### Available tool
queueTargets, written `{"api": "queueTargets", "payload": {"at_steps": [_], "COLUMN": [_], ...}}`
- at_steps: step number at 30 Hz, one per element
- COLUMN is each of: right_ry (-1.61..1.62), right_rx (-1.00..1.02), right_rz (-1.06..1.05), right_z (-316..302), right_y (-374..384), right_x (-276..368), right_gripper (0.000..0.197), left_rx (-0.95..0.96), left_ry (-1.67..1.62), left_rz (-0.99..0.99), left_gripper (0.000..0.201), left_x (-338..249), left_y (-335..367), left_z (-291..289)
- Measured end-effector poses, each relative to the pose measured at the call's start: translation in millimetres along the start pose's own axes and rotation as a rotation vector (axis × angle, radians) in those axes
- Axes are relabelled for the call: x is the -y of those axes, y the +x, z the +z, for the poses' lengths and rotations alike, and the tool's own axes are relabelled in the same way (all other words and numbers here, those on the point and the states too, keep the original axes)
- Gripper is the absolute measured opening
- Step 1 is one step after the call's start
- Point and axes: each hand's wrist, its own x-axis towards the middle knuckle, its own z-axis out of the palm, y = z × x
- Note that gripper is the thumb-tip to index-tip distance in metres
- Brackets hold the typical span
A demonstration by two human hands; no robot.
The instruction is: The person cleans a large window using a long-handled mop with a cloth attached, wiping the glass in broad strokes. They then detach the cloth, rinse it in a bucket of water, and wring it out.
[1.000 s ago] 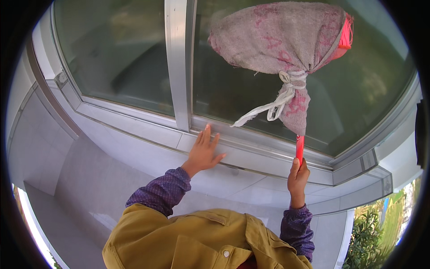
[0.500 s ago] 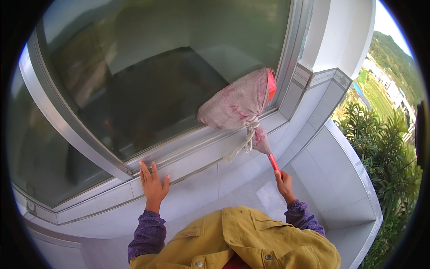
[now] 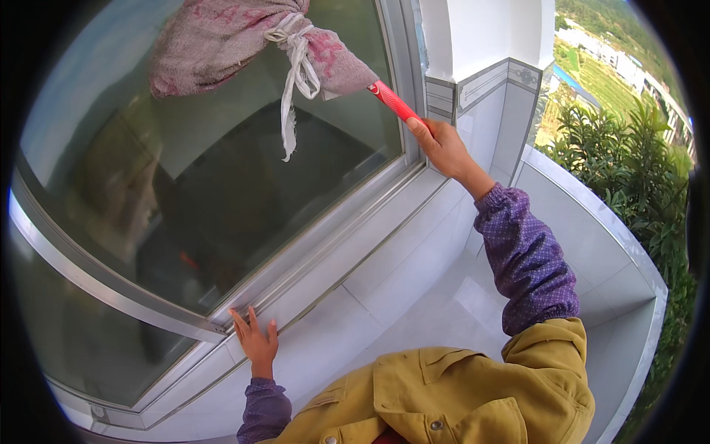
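Observation:
My right hand (image 3: 444, 148) is closed around the red handle (image 3: 396, 102) of a cleaning tool. Its head is wrapped in a greyish-pink cloth (image 3: 214, 48), bound at the neck by a knotted white strip (image 3: 296, 63) with a frayed end hanging down. The wrapped head lies over the upper part of the window glass (image 3: 274, 170), its top cut off by the picture's edge. Low on the window frame, my left hand (image 3: 257, 343) rests with fingers spread on the sill (image 3: 285, 296), holding nothing.
A metal sash upright (image 3: 111, 296) divides the window at the left. White tiles (image 3: 414, 259) cover the wall below the sill. To the right stand a white pillar (image 3: 488, 37) and a low tiled parapet (image 3: 584, 214), with leafy bushes (image 3: 614, 155) beyond it.
My right hand has raised the cloth-wrapped tool up and leftward across the glass, the arm now reaching out. My left hand stays spread at the sill. The view has shifted somewhat.

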Motion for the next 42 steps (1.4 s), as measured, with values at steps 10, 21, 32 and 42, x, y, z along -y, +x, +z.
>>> {"api": "queueTargets", "payload": {"at_steps": [10, 21, 32, 42], "right_ry": [0.215, 0.563, 0.318, -0.065], "right_rx": [0.424, 0.209, 0.107, 0.190], "right_rz": [0.729, 0.621, 0.086, 0.161], "right_z": [81.4, 39.4, 12.3, 93.5], "right_y": [-293.4, -233.8, 28.8, -189.8], "right_x": [-149.1, -64.4, 137.6, -71.7], "right_gripper": [0.067, 0.053, 0.061, 0.055], "left_rx": [0.008, 0.000, -0.096, -0.091], "left_ry": [-0.006, -0.020, -0.039, -0.067], "left_rz": [0.023, -0.031, -0.004, 0.009], "left_gripper": [0.066, 0.068, 0.070, 0.071], "left_x": [1.4, -2.4, 3.1, -2.0], "left_y": [1.3, 1.6, -6.7, -2.0], "left_z": [-0.1, -4.1, 1.2, -4.6]}}
